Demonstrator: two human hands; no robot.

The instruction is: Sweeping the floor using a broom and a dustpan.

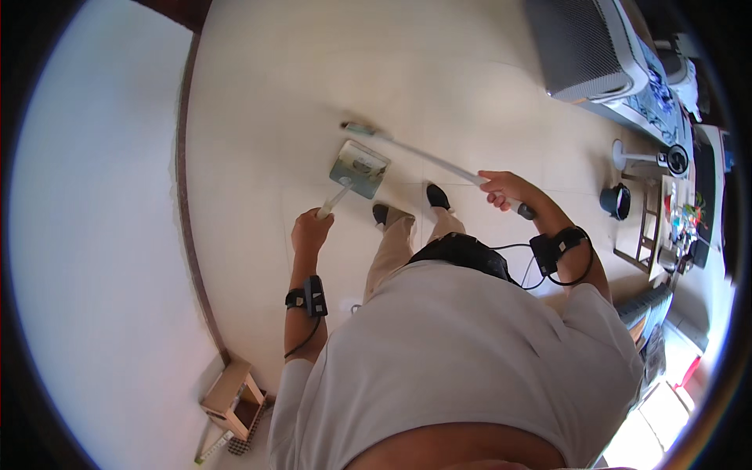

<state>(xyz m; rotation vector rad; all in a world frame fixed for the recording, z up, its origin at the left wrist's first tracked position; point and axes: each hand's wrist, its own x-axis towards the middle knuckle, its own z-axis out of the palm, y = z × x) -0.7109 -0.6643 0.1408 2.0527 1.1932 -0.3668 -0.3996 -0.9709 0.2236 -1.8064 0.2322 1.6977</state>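
My left hand is closed around the pale handle of a long-handled dustpan, whose grey-green pan rests on the tiled floor ahead of my feet. Some dark debris appears to lie in the pan, though it is blurred. A broom with a light grey stick is in my right hand, gripped near the dark end of the stick. The broom's head is low over the floor just beyond the dustpan's far edge; whether it touches the floor I cannot tell.
A white wall with a brown baseboard runs along the left. A small wooden shelf unit stands at lower left. To the right are a large dark mesh-sided appliance or speaker, a white fan, a dark bucket and a cluttered table.
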